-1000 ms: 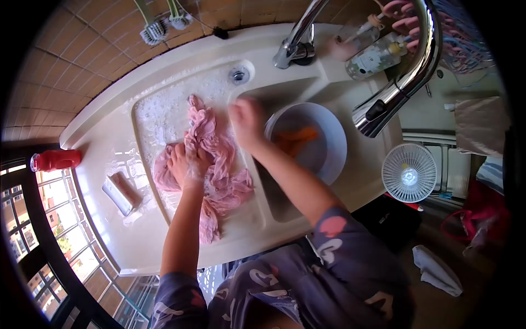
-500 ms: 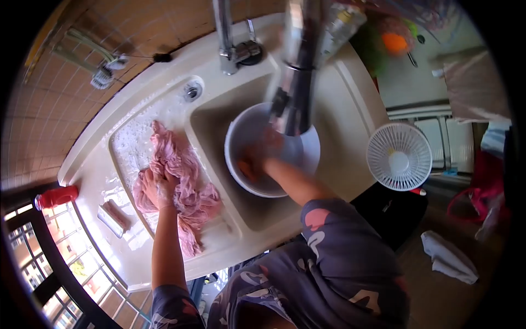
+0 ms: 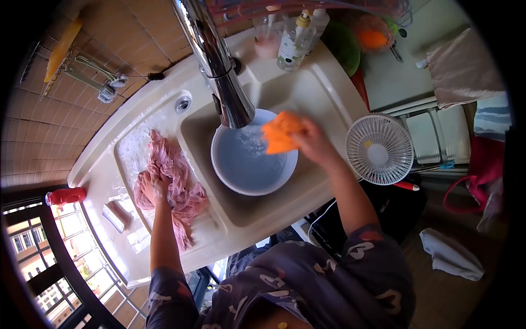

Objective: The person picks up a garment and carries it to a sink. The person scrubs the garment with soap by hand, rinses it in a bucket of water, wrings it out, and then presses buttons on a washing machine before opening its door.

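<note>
My left hand (image 3: 152,187) is closed on a wet, crumpled pink cloth (image 3: 176,167), which lies on the soapy ridged drainboard (image 3: 134,145). My right hand (image 3: 312,143) grips a bright orange cloth (image 3: 281,133), slightly blurred, above the right side of a round white basin (image 3: 215,159). Cloudy water (image 3: 244,167) with bubbles fills much of the basin, which stands inside the sink bowl (image 3: 241,211). Directly over the basin's back rim hangs the chrome faucet (image 3: 233,101).
Soap and pump bottles (image 3: 294,46) stand behind the sink. A white fan (image 3: 379,149) is close to my right forearm. At the left are a soap dish (image 3: 116,215) and a red bottle (image 3: 66,196); brushes (image 3: 104,82) hang on the tiled wall.
My right hand has come up out of the basin with the orange cloth, moving right. The view has shifted a little; my left hand remains on the pink cloth.
</note>
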The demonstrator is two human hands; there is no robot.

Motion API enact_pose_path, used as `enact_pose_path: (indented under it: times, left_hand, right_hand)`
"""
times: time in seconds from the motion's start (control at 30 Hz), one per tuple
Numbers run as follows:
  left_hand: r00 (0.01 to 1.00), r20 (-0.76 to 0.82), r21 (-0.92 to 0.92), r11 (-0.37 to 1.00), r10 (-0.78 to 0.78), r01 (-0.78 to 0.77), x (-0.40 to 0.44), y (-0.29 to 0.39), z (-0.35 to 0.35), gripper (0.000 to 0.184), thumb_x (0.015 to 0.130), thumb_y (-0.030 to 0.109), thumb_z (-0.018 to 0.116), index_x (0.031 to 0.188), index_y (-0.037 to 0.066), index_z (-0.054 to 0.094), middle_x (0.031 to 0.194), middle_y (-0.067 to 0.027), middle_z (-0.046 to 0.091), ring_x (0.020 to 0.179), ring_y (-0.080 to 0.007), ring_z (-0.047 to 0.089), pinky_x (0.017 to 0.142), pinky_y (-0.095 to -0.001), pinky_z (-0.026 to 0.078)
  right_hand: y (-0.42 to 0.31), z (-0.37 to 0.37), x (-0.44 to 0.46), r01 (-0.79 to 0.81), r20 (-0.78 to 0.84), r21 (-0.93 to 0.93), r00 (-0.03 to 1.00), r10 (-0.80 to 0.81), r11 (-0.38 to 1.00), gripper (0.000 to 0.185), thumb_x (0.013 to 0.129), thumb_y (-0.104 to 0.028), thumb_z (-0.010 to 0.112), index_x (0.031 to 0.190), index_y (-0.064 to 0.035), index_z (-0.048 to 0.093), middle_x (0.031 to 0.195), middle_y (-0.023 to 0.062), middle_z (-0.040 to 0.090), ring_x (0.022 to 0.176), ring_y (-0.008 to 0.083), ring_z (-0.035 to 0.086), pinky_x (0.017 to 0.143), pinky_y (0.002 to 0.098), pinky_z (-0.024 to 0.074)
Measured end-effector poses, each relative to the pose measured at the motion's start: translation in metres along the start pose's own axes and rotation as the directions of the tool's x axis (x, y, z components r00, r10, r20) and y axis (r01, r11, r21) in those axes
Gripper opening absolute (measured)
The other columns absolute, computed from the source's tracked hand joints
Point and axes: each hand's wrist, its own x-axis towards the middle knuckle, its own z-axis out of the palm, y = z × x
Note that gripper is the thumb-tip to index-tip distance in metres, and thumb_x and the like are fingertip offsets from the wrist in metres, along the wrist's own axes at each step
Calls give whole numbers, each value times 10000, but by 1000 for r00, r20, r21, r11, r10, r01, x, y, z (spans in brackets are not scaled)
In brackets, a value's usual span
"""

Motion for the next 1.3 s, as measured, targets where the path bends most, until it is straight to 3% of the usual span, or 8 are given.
enact_pose_path:
  times: [0.17, 0.37, 0.47, 0.63, 0.87, 0.97, 1.2, 1.3]
  left_hand:
    - [995, -98, -40, 999, -1, -3, 1, 8, -9, 376, 828, 373, 588, 1081, 102, 653, 995, -128, 597, 990, -347, 582, 825, -501, 447]
    - [998, 64, -207, 978, 29, -15, 0, 12, -49, 406, 775, 312, 650, 1154, 169, 629, 974, -175, 617, 897, -376, 590, 788, -523, 453]
    - [976, 214, -491, 869, 50, 64, -28, 3, -67, 979, 795, 514, 670, 1534, 90, 188, 1491, -214, 346, 1395, -397, 280, 1144, -583, 146]
    - [959, 260, -247, 952, -112, 178, -91, 36, -95, 1211, 638, 559, 770, 1543, 55, 142, 1583, -274, 103, 1459, -490, 42, 1134, -659, 91]
    - [970, 38, -340, 910, -238, 237, -45, -12, -84, 1039, 691, 392, 755, 1543, 121, 226, 1533, -304, 224, 1315, -467, 344, 1098, -562, 245]
    - [968, 140, -425, 871, -207, 247, -33, -22, -77, 725, 813, 299, 647, 1480, 162, 399, 1454, -162, 424, 1256, -395, 442, 1061, -524, 307]
    - [990, 140, -496, 866, -2, 72, -4, -22, -58, 629, 737, 190, 701, 1339, 129, 531, 1305, -111, 530, 1157, -341, 509, 982, -475, 406]
    - [992, 123, -554, 827, -31, 95, 0, -21, -67, 506, 757, 228, 691, 1217, 37, 598, 1248, -143, 551, 1083, -378, 524, 915, -468, 445]
  right_hand:
    - [40, -51, 19, 29, -295, -503, 934, -203, 864, 301, 892, -133, 568, 1175, -33, 540, 1130, 147, 636, 974, 281, 650, 861, 372, 501]
    - [121, -41, 49, -361, -277, -590, 931, 239, 723, 388, 879, -194, 616, 1202, 13, 558, 1239, 212, 579, 1114, 363, 574, 913, 403, 474]
    - [67, 59, 17, 111, -235, -774, 865, -444, 624, 339, 863, -110, 650, 1175, -4, 572, 1223, 216, 570, 1156, 377, 545, 965, 440, 442]
    - [52, 282, -7, 582, 359, -597, 809, -465, 552, 678, 793, -302, 747, 1392, -120, 487, 1486, 322, 278, 1333, 535, 315, 1104, 586, 261]
    - [77, 412, 115, 640, 443, -662, 754, -485, 390, 517, 802, -423, 712, 1259, -198, 625, 1360, 175, 514, 1244, 419, 483, 1022, 565, 371]
    - [115, 396, 70, 560, 313, -185, 812, -492, 808, 342, 795, -191, 750, 1090, -42, 663, 1088, 159, 645, 998, 344, 622, 895, 408, 489]
    - [81, 426, 149, 496, 220, -804, 761, -610, 329, 327, 835, -300, 678, 1059, -66, 635, 1003, 162, 668, 934, 393, 623, 815, 507, 476]
    - [67, 435, 151, 382, 202, -703, 916, -346, 600, 318, 839, -282, 679, 1061, -61, 625, 978, 161, 673, 885, 379, 636, 783, 488, 489]
